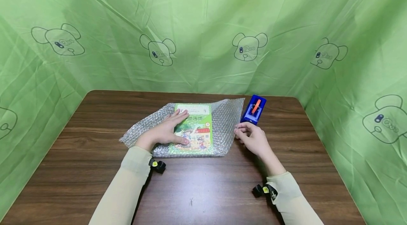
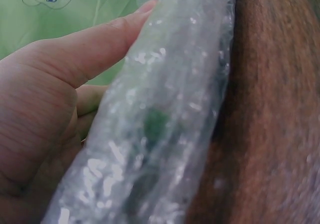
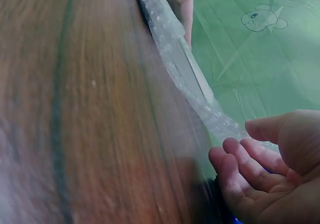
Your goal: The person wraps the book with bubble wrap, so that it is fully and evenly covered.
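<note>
A green illustrated book (image 1: pixel 197 131) lies on a sheet of bubble wrap (image 1: pixel 227 122), which spreads out to its left and right. My left hand (image 1: pixel 165 129) rests on the left part of the book with its fingers spread. In the left wrist view, the raised front edge of the bubble wrap (image 2: pixel 150 114) hides part of that hand (image 2: pixel 40 99). At the wrap's right edge, my right hand (image 1: pixel 252 140) pinches the sheet between thumb and fingers. The right wrist view shows this hand (image 3: pixel 275 164) with the thin wrap edge (image 3: pixel 220 124) at its fingertips.
Just beyond my right hand lies a blue box-shaped object (image 1: pixel 259 99) with an orange strip on top. Everything rests on a brown wooden table (image 1: pixel 86 168). Green cloth (image 1: pixel 203 13) with printed bear heads surrounds the back and sides.
</note>
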{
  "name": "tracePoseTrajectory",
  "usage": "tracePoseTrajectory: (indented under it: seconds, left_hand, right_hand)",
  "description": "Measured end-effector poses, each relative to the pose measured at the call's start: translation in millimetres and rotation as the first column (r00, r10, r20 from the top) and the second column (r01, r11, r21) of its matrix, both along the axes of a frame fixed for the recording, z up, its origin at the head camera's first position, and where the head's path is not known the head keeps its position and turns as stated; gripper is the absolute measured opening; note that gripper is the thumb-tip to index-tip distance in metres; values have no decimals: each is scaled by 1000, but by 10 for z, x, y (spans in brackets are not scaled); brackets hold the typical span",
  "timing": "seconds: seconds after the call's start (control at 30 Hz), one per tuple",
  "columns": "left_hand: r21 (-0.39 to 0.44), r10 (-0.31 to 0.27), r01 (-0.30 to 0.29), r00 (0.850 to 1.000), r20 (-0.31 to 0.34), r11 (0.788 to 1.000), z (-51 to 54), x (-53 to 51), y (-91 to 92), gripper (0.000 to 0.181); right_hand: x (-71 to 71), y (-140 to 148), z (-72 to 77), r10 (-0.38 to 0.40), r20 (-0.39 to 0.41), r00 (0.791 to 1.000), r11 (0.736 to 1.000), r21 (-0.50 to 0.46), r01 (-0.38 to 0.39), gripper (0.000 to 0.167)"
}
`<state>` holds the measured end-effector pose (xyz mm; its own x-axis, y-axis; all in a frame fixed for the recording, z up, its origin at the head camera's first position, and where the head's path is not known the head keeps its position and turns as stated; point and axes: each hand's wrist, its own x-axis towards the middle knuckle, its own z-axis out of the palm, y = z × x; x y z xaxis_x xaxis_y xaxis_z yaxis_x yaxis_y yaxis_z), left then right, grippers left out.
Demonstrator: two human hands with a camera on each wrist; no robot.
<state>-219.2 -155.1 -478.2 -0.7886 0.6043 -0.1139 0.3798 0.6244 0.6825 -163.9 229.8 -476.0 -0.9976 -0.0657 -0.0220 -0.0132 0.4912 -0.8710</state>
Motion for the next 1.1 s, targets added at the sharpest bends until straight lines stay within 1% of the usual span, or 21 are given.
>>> tracePoseTrajectory:
  seconds: [0.3, 0.67, 0.83, 1.1]
  left_hand:
    - [5, -6, 6, 1000, -4, 1000, -6, 0, -4, 122]
    - [-3, -4, 4, 1000, -5, 1000, -19, 8, 0, 122]
    - [-7, -3, 3, 1000, -9, 1000, -23, 13, 0, 122]
    - [-8, -3, 3, 1000, -10, 1000, -19, 6, 8, 122]
  right_hand:
    - [12, -57, -16, -32, -8, 999, 999, 22, 33, 16]
    - [35, -101, -4, -48, 13, 999, 998, -45, 48, 20]
    - [32, -109, -2, -54, -4, 999, 995, -87, 53, 19]
    - [27, -153, -22, -40, -47, 998, 977, -211, 29, 20]
